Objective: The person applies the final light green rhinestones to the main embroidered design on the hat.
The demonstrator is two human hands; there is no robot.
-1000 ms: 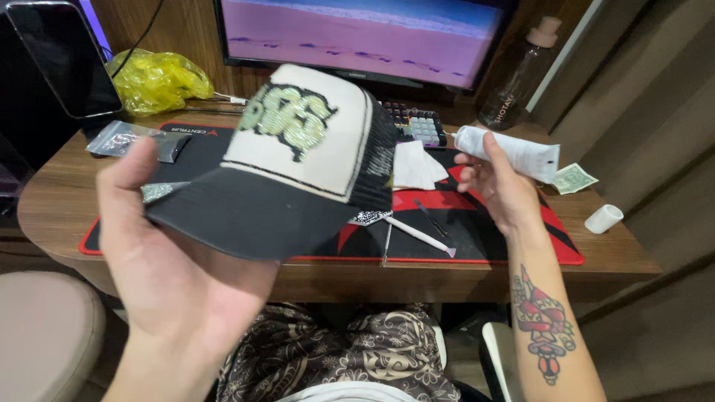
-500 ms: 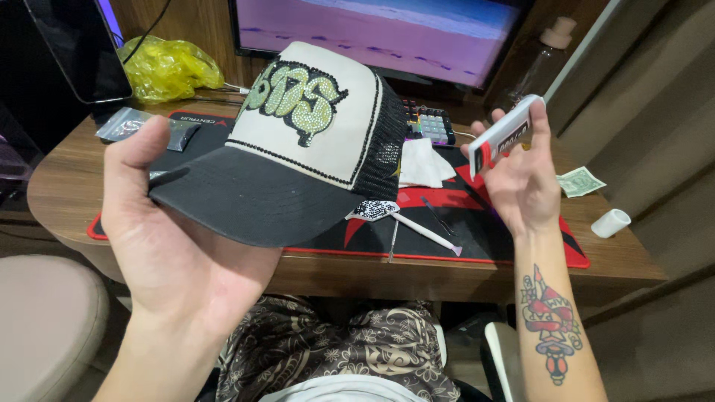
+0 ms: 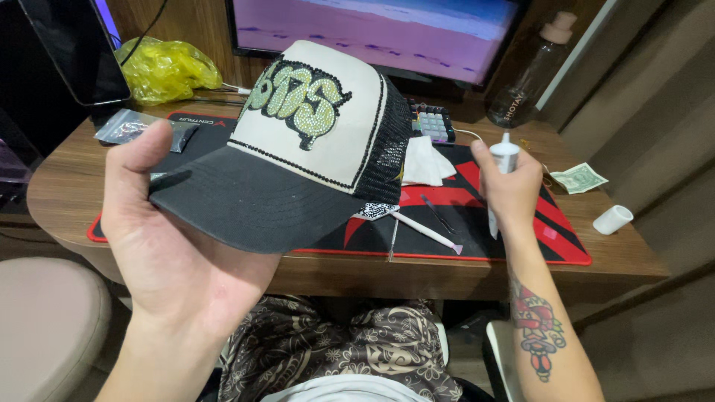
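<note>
My left hand grips the black brim of the rhinestone cap, raised above the wooden desk. My right hand is clenched around a white tube, nozzle up. Below: red-black mat, white-handled tool, tissue.

A wooden desk is set against a wood-panelled wall. A monitor is placed at its back edge, a beige stool is seen at its left.
</note>
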